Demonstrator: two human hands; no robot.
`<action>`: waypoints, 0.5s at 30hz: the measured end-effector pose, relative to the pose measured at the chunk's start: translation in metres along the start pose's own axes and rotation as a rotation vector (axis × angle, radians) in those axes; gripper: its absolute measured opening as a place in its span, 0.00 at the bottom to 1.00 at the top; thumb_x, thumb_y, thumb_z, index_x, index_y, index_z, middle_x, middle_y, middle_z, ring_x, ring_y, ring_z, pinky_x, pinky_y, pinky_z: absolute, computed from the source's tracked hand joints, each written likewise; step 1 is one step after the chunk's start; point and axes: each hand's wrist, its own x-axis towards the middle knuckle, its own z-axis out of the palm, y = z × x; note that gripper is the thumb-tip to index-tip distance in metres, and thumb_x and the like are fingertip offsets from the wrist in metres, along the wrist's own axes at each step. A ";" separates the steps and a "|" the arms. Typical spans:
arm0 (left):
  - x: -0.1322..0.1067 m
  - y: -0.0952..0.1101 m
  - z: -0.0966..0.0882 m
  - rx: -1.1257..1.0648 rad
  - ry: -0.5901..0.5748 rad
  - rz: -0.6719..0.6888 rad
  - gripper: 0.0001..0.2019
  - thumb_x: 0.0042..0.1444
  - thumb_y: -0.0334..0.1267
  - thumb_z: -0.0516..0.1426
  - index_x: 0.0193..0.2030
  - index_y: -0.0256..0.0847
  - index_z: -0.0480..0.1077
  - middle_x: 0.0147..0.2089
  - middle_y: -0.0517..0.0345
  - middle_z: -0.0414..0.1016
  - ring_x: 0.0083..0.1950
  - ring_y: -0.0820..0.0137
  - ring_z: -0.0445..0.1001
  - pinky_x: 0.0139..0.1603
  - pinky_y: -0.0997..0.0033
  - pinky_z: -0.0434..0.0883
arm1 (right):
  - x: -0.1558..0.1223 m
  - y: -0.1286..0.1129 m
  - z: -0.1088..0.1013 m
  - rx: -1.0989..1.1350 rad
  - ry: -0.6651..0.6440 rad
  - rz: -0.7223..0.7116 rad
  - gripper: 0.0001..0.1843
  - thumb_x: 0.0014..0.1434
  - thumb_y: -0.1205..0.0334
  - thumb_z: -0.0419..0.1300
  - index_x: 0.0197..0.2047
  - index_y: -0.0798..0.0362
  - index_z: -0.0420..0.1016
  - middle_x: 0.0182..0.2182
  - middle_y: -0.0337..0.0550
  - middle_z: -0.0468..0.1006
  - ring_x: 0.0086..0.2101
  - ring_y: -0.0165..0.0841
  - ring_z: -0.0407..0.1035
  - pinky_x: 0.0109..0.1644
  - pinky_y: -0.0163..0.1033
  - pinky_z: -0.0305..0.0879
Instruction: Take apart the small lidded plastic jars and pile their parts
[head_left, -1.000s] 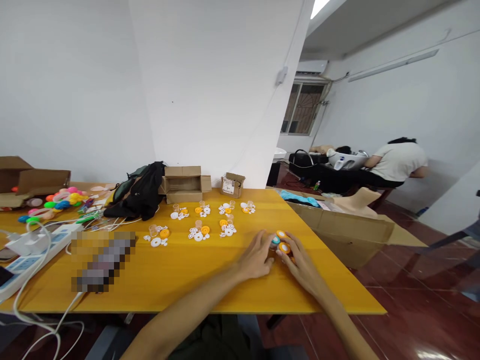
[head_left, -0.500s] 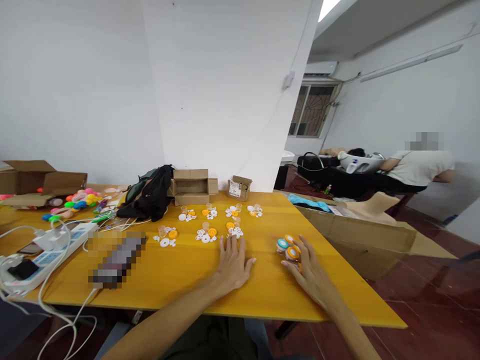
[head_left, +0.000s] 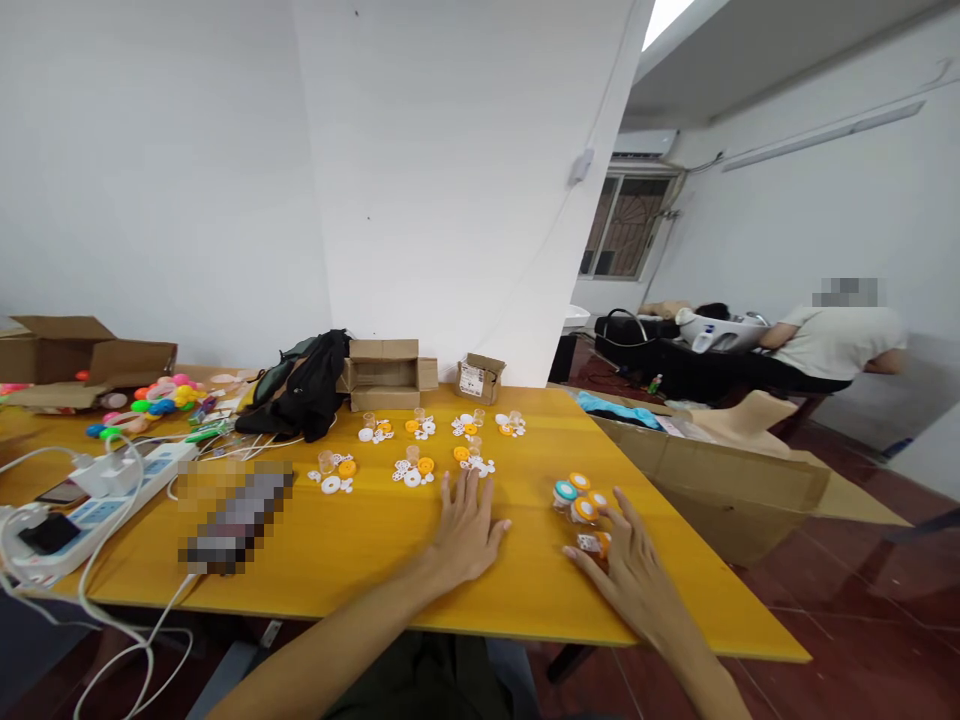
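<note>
My left hand (head_left: 466, 530) lies spread on the table, palm down. Its fingertips reach a small pile of white toothed pieces (head_left: 480, 466) beside an orange lid (head_left: 461, 454) and a clear cup. At the right, my right hand (head_left: 630, 560) has its fingers apart around a small clear jar with an orange lid (head_left: 591, 543). That jar seems to lie on its side near the thumb; whether the fingers touch it, I cannot tell. Just beyond stand several capped jars in a cluster, one with a teal lid (head_left: 565, 491) and others with orange lids (head_left: 578, 481).
Several similar sets of cups, lids and white pieces (head_left: 411, 477) sit farther back. A phone (head_left: 236, 520) and a power strip (head_left: 105, 515) with cables are at left. Behind are a black bag (head_left: 300, 385) and cardboard boxes (head_left: 384, 375). A person (head_left: 847, 340) sits far right.
My right hand has drawn back from the jar cluster, slightly right and toward me, uncovering more of the lying jar. My left hand has hardly moved.
</note>
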 end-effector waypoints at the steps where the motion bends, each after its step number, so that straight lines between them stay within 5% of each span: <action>1: -0.004 -0.001 0.001 0.021 0.028 0.003 0.27 0.64 0.47 0.48 0.67 0.36 0.57 0.69 0.37 0.58 0.71 0.46 0.54 0.69 0.32 0.47 | -0.003 0.002 0.002 0.004 0.002 0.002 0.35 0.61 0.35 0.49 0.61 0.52 0.58 0.60 0.61 0.64 0.63 0.54 0.57 0.59 0.63 0.64; 8: -0.025 -0.011 -0.010 0.134 0.093 -0.035 0.28 0.64 0.50 0.49 0.65 0.34 0.60 0.63 0.35 0.66 0.68 0.45 0.57 0.69 0.32 0.47 | -0.018 0.006 0.010 0.005 0.013 0.053 0.32 0.60 0.33 0.48 0.52 0.51 0.62 0.57 0.63 0.66 0.63 0.56 0.56 0.58 0.65 0.64; 15: -0.012 -0.019 -0.023 0.225 0.102 -0.015 0.21 0.63 0.41 0.50 0.61 0.37 0.64 0.60 0.40 0.68 0.67 0.49 0.59 0.68 0.32 0.48 | -0.015 -0.002 0.005 -0.066 0.023 0.076 0.32 0.61 0.33 0.45 0.52 0.53 0.59 0.58 0.64 0.63 0.64 0.55 0.54 0.58 0.62 0.65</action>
